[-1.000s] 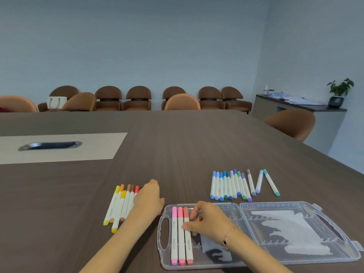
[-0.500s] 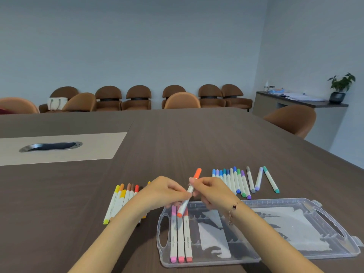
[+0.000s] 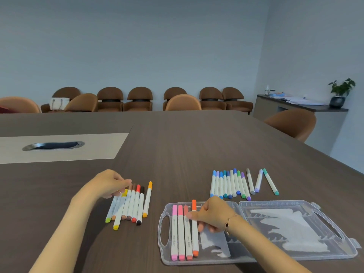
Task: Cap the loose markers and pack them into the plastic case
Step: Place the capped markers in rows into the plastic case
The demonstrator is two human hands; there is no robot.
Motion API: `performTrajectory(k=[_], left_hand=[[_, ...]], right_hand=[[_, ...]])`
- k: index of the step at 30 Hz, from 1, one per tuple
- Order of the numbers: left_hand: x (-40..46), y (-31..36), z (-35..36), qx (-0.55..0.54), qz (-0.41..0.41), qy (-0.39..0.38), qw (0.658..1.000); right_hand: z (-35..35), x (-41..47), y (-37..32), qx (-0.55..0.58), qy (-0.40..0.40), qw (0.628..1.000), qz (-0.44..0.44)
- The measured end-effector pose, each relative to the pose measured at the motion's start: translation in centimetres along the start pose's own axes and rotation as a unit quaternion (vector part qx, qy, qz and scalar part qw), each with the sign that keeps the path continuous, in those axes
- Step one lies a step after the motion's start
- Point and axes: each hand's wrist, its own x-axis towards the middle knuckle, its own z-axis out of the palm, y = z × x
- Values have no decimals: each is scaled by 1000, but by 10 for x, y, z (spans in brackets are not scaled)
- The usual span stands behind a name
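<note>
Orange marker (image 3: 194,227) beside pink markers (image 3: 177,231) in clear case (image 3: 295,257).

Two bare forearms enter from the lower edge; no sleeves are visible on either. Left hand (image 3: 109,183): no watch or bracelet visible. Right hand (image 3: 211,214): the wrist carries a thin gold-toned chain bracelet (image 3: 228,223) with one small dark charm on the chain. Fingernails are short; any polish cannot be told.
</note>
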Motion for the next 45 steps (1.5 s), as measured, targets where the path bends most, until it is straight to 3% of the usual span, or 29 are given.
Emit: performTrajectory(k=[15,28,32,35,41,45], left_hand=[[24,-19,19,121,-106,-17,987],[18,-23,22,126,-99,21,987],[17,-17,31,80,-24,54,995],[17,-4,50,53,25,30,998],[16,13,74,130,-12,63,989],[22,6,64,79,-18,99,992]], right_hand=[[20,1,9,-188,68,978,-64],[14,9,5,-215,58,973,-60],[13,10,8,-202,58,975,-67],[13,8,10,-191,67,976,-74],[11,8,9,-195,64,976,-76],[10,9,10,-173,66,980,-72]])
